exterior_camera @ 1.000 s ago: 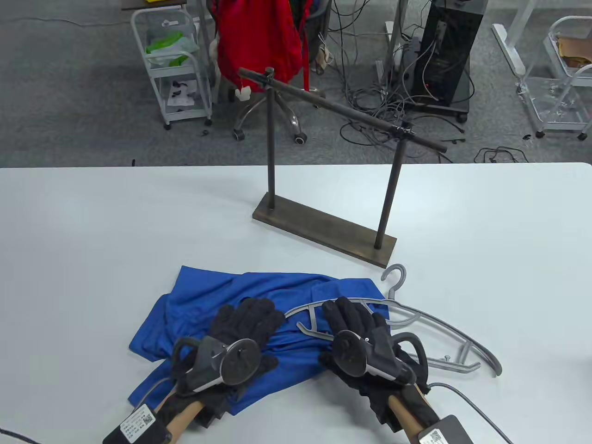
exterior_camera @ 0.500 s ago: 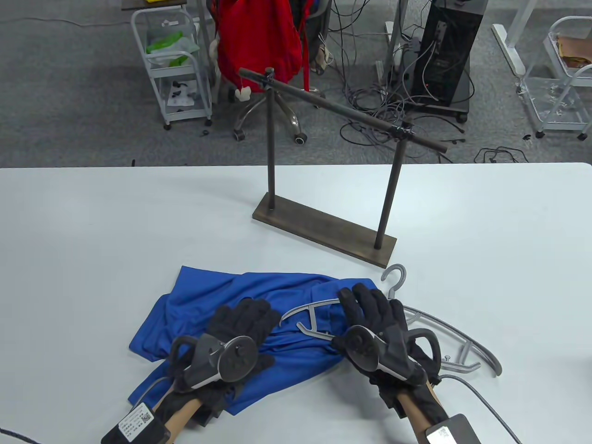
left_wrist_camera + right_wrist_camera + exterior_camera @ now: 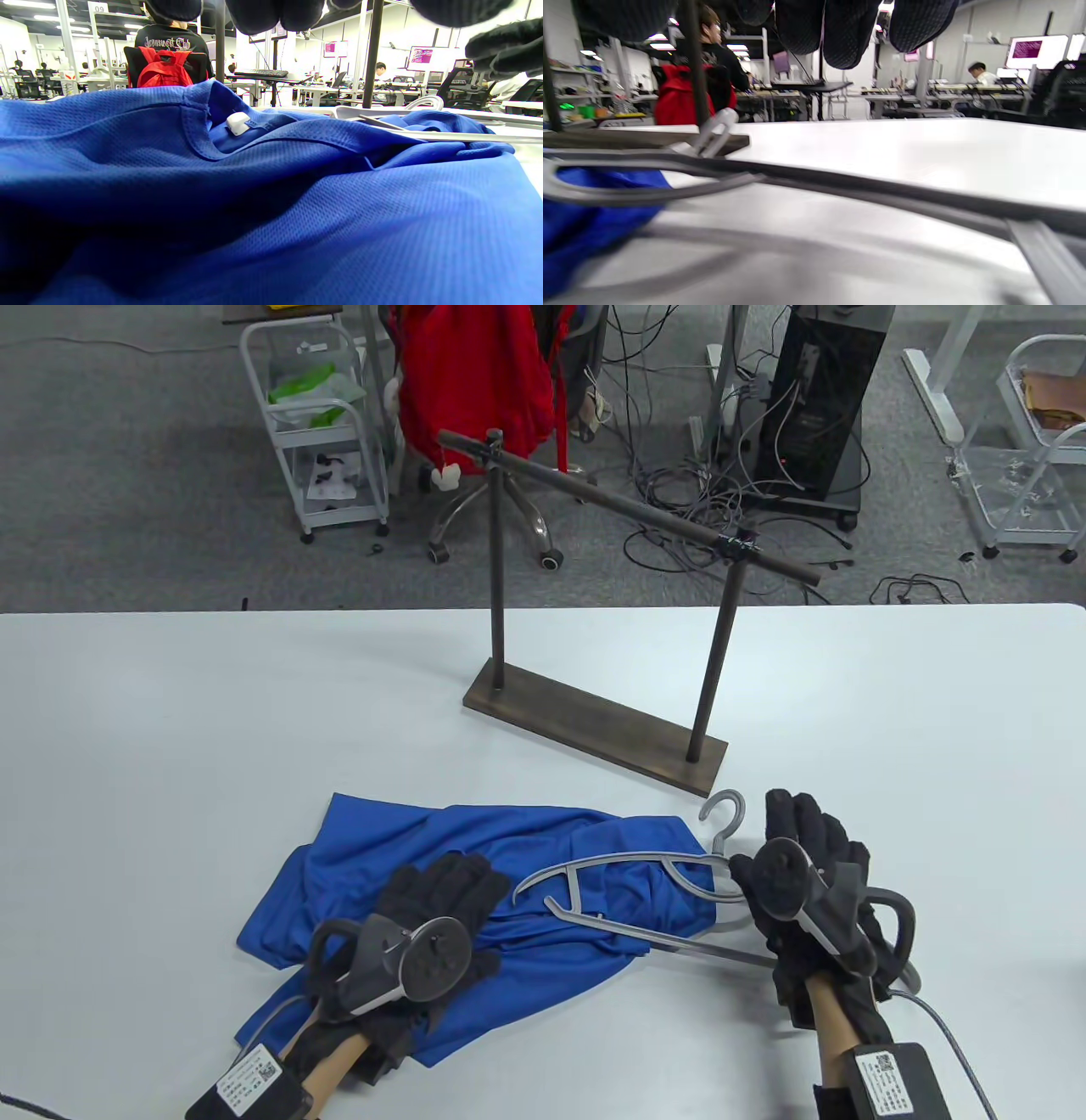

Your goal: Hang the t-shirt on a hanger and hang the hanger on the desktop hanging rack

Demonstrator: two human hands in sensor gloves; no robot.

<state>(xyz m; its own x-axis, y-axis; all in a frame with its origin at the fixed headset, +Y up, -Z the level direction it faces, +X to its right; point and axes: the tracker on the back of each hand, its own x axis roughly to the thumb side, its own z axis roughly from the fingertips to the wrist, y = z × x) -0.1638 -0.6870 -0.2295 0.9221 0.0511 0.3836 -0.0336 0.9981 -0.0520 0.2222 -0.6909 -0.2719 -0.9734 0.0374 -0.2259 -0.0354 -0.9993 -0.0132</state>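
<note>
The blue t-shirt (image 3: 475, 891) is lying crumpled on the white desk (image 3: 170, 746), near its front edge. The left hand (image 3: 441, 899) is resting flat on the cloth with its fingers straight, gripping nothing; a tracker is covering the back of it. The grey hanger (image 3: 628, 869) is lying partly across the t-shirt's right side, its hook (image 3: 725, 814) pointing toward the rack (image 3: 611, 645), which is standing farther back on the desk.

The right hand (image 3: 806, 882) is sitting over the hanger's right arm, hiding that end. Its fingers are looking straight in the table view, but the tracker and glove are blocking the contact, so whether this grip is closing on the hanger cannot be told. In the right wrist view the hanger bar is passing blurred beneath the fingertips (image 3: 844, 38).
</note>
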